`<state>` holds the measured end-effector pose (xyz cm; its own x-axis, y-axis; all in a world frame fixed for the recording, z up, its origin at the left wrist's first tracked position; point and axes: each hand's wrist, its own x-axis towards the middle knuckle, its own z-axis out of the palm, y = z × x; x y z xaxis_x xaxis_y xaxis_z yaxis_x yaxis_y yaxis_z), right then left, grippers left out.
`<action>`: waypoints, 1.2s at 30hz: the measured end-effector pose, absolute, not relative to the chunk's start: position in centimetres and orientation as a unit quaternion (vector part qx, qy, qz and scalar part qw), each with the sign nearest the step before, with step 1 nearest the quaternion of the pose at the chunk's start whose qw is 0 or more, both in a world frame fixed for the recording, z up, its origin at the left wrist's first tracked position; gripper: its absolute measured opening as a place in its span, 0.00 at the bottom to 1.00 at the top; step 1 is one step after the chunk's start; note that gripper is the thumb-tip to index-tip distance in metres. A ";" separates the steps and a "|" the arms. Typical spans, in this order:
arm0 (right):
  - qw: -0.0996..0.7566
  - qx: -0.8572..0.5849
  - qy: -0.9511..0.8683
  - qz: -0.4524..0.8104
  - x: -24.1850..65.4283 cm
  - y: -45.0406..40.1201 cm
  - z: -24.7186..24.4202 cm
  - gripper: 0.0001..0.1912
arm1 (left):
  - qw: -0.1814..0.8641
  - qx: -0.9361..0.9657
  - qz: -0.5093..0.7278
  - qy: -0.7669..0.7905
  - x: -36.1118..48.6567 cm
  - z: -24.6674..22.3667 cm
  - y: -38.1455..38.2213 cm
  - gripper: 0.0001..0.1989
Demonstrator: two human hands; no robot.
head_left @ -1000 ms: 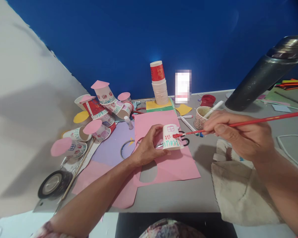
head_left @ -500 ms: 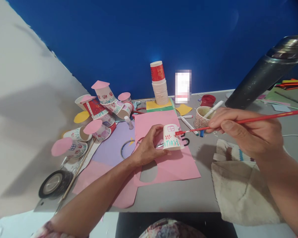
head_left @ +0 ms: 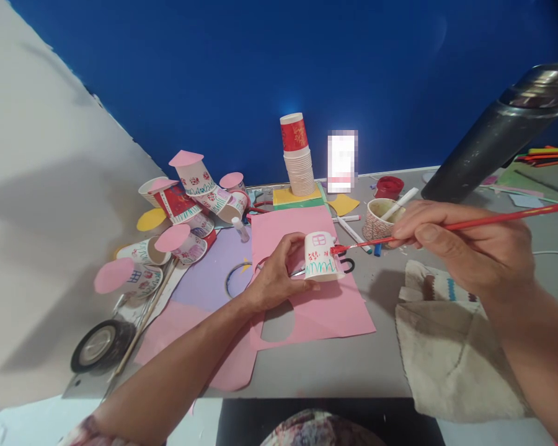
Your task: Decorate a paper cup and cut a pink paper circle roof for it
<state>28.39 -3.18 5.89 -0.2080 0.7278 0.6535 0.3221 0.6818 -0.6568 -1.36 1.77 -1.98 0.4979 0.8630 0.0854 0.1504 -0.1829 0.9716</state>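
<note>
My left hand is closed around a white paper cup, held upside down over pink paper. A purple window, red dabs and green strokes mark the cup's side. In my right hand is a red-handled paintbrush, gripped between thumb and fingers. Its red-loaded tip touches the cup's side, or nearly so, by the red marks. Behind the cup, black scissors handles partly show. Just beyond my right hand stands a patterned cup with a white pen leaning in it.
At the left are several decorated cups with pink paper tops and a roll of black tape. A stack of cups stands near the blue wall. To the right are a dark flask, a red paint pot and a cloth.
The brush tip has shifted very slightly to the right along the cup's side. Both hands keep their holds on the cup and brush.
</note>
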 end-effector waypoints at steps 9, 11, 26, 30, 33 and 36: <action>0.527 -0.349 -0.752 0.186 28.1 -3.0 5.7 0.11 | 0.531 0.687 0.341 0.360 -1.6 -2.4 1.8 0.45; 0.520 -0.345 -0.760 0.185 28.0 -3.0 5.7 0.10 | 0.532 0.687 0.340 0.359 -1.6 -2.5 1.8 0.45; 0.514 -0.346 -0.760 0.195 28.4 -3.0 5.9 0.10 | 0.546 0.684 0.340 0.344 -1.5 -2.2 1.7 0.44; 0.501 -0.352 -0.767 0.194 28.5 -2.9 5.9 0.11 | 0.554 0.675 0.349 0.340 -1.6 -2.4 1.9 0.45; 0.519 -0.355 -0.756 0.182 28.5 -2.9 5.7 0.11 | 0.559 0.668 0.353 0.342 -1.7 -2.5 1.9 0.46; 0.521 -0.352 -0.757 0.178 28.5 -2.9 5.7 0.11 | 0.558 0.668 0.352 0.344 -1.7 -2.5 1.9 0.46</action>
